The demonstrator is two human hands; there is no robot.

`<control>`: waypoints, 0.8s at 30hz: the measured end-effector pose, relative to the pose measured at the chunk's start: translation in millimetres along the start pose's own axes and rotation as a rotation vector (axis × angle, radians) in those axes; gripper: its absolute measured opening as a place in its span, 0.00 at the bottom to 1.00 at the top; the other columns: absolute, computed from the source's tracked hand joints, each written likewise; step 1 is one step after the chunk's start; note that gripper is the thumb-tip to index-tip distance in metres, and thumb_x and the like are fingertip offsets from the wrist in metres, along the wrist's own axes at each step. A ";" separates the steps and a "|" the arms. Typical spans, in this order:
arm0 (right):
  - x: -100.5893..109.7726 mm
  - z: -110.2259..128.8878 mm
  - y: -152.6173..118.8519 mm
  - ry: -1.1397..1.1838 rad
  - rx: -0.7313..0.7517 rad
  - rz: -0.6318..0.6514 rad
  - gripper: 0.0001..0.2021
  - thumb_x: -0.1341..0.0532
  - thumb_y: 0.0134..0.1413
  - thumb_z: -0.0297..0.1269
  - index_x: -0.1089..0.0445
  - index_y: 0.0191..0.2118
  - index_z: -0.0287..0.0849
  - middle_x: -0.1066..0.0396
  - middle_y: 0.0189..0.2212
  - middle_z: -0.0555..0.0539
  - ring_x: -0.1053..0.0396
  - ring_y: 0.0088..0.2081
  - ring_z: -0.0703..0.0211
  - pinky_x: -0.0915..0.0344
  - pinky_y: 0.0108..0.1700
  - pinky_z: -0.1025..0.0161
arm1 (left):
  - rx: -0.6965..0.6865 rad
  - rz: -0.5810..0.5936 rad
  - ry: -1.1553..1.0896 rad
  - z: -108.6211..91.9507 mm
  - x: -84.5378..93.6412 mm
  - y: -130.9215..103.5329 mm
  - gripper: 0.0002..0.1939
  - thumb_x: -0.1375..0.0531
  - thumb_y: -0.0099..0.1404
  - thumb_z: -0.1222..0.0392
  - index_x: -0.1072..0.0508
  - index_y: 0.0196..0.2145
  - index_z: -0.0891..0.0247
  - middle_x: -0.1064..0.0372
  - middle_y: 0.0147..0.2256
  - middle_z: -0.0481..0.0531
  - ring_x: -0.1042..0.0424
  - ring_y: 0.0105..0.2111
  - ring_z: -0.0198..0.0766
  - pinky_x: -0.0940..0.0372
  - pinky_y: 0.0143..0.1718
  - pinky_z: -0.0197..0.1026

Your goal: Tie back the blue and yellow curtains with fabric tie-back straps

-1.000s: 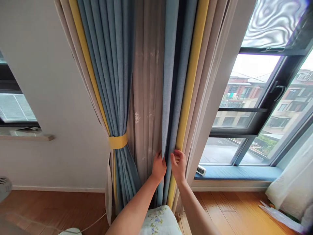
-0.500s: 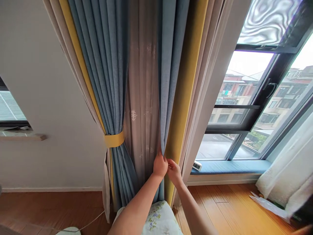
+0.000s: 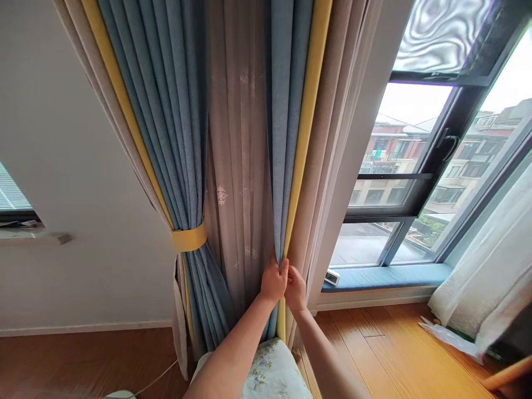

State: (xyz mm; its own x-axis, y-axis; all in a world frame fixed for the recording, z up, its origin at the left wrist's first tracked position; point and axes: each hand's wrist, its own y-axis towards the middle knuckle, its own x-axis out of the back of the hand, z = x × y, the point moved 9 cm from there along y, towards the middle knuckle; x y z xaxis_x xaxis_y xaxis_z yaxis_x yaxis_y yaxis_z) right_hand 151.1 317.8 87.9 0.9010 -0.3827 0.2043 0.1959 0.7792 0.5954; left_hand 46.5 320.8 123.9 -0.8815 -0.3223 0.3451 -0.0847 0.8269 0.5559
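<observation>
A blue curtain with a yellow edge (image 3: 286,133) hangs in front of me, its folds bunched together at the height of my hands. My left hand (image 3: 274,281) is closed around the gathered cloth from the left. Against the yellow edge, my right hand (image 3: 295,288) is closed with fingers curled in on the same curtain; its fingertips are partly hidden. To the left hangs the other blue curtain (image 3: 170,127), cinched by a yellow tieback (image 3: 189,239). Between the two panels a sheer greyish-pink curtain (image 3: 239,166) shows white embroidered motifs.
Below my arms is a seat with a floral cover (image 3: 270,368). A window (image 3: 399,166) with a blue sill cushion (image 3: 386,277) is on the right; a small white device (image 3: 332,277) rests on it. A white cord (image 3: 160,377) runs over the wooden floor (image 3: 366,360).
The yellow part of the right curtain has been drawn in to a narrow strip beside the blue folds. My right hand has closed in on it, and the view has shifted slightly.
</observation>
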 end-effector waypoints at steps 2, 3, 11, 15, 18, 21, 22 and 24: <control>-13.0 6.0 -8.7 0.005 0.035 0.089 0.10 0.48 0.48 0.41 0.33 0.29 0.41 0.32 0.24 0.49 0.36 0.27 0.60 0.39 0.29 0.64 | 0.052 -0.008 0.046 6.3 1.2 1.7 0.18 0.50 0.60 0.56 0.37 0.47 0.66 0.33 0.43 0.61 0.35 0.46 0.46 0.40 0.46 0.43; -16.8 8.8 -11.9 -0.004 0.053 0.129 0.10 0.48 0.48 0.39 0.33 0.29 0.41 0.32 0.24 0.49 0.36 0.27 0.59 0.39 0.30 0.64 | 0.095 -0.010 0.075 11.7 2.1 3.0 0.17 0.50 0.60 0.58 0.35 0.46 0.67 0.32 0.41 0.62 0.34 0.45 0.47 0.39 0.45 0.43; 58.3 -5.4 8.3 -0.174 0.020 -0.420 0.22 0.45 0.45 0.44 0.41 0.47 0.38 0.37 0.43 0.40 0.38 0.42 0.53 0.41 0.42 0.57 | 0.089 0.003 0.107 25.6 5.0 15.6 0.18 0.53 0.58 0.69 0.34 0.45 0.63 0.31 0.41 0.61 0.33 0.45 0.46 0.40 0.45 0.43; 39.2 -35.6 27.2 -0.216 -0.118 -0.185 0.17 0.46 0.43 0.47 0.36 0.37 0.40 0.32 0.32 0.44 0.35 0.31 0.56 0.39 0.33 0.60 | 0.120 0.013 0.149 27.3 2.6 16.6 0.16 0.54 0.60 0.67 0.33 0.44 0.65 0.32 0.41 0.63 0.32 0.44 0.47 0.39 0.43 0.43; 18.1 -42.9 18.8 -0.233 -0.128 -0.077 0.13 0.49 0.46 0.46 0.36 0.28 0.42 0.33 0.24 0.48 0.35 0.26 0.57 0.41 0.29 0.63 | 0.160 0.030 0.177 25.1 -1.1 15.1 0.16 0.54 0.62 0.63 0.33 0.43 0.68 0.31 0.39 0.63 0.32 0.43 0.45 0.38 0.42 0.41; -5.6 -33.7 2.4 -0.198 -0.036 0.004 0.10 0.50 0.45 0.40 0.36 0.29 0.42 0.32 0.26 0.47 0.35 0.27 0.58 0.41 0.29 0.64 | 0.171 0.077 0.188 19.2 -8.1 13.6 0.20 0.52 0.62 0.54 0.35 0.46 0.70 0.31 0.41 0.63 0.31 0.42 0.45 0.38 0.40 0.38; -11.4 -30.3 -2.7 -0.201 -0.014 0.020 0.09 0.50 0.44 0.38 0.36 0.29 0.41 0.31 0.26 0.47 0.35 0.28 0.58 0.42 0.29 0.65 | 0.166 0.088 0.196 17.3 -10.1 13.7 0.22 0.50 0.61 0.52 0.37 0.48 0.70 0.31 0.41 0.63 0.31 0.42 0.45 0.37 0.39 0.38; -18.2 -23.9 -9.9 -0.212 0.023 0.050 0.09 0.51 0.42 0.35 0.36 0.28 0.42 0.31 0.27 0.46 0.35 0.29 0.58 0.41 0.30 0.64 | 0.172 0.087 0.226 16.7 -11.2 14.7 0.25 0.48 0.59 0.52 0.39 0.50 0.69 0.31 0.42 0.62 0.30 0.40 0.45 0.37 0.38 0.38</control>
State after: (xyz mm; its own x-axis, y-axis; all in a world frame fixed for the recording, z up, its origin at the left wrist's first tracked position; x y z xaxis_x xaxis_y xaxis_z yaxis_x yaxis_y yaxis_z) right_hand 141.9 328.9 59.7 0.8071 -0.4421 0.3914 0.1422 0.7889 0.5979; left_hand 47.4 344.2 115.6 -0.7649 -0.3256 0.5558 -0.1081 0.9155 0.3875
